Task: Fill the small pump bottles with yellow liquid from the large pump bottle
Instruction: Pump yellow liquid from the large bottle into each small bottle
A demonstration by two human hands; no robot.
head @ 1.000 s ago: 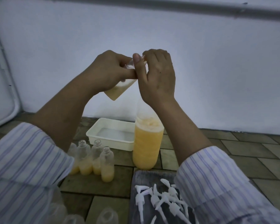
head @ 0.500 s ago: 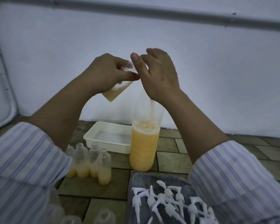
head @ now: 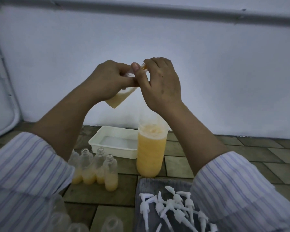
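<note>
Yellow liquid sits partway up the small bottle (head: 120, 97), which the left hand (head: 107, 81) grips by its upper body, fingers curled round it, tilted so the neck points up and to the right. The right hand (head: 161, 84) meets it at the neck (head: 143, 66), thumb and fingertips pinched round the mouth, where an orange tint shows between them; whether a cap or pump is under those fingers I cannot tell. Both hands are raised above the floor, probably to bring the mouth close to the eyes and keep the liquid pooled in the low corner, away from the opening.

Below them the big bottle (head: 151, 151) stands upright on the tiles (head: 177, 163), open-topped and about three-quarters full, just right of a white tray (head: 114, 143). Four open bottles (head: 97, 168) stand in a tight cluster to the left, each with a low yellow fill, likely parked within reach until they get pumps. White pump heads (head: 172, 208) lie in a heap on a grey mat (head: 151, 185) near the right sleeve (head: 241, 190), handy for the capping hand. Empty clear bottles (head: 64, 220) blur along the bottom edge, so filling looks far from finished
</note>
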